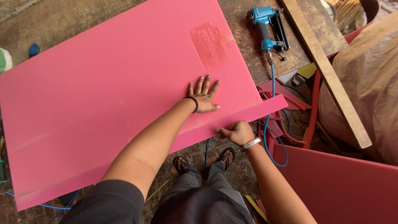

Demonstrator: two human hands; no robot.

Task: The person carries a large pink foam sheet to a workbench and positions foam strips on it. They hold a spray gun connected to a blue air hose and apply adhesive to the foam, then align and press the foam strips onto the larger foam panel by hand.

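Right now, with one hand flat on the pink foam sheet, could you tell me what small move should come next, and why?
Probably draw the right hand a little further along the cut line. It is closed at the near edge of the large pink foam sheet, where a narrow pink strip already juts past the sheet's corner, while the left hand lies flat on the sheet beside the line, fingers spread.

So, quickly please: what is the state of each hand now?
Left hand: open, fingers spread, pressed flat on the pink foam sheet.
Right hand: closed at the sheet's near edge, by the cut strip; what it grips cannot be told.
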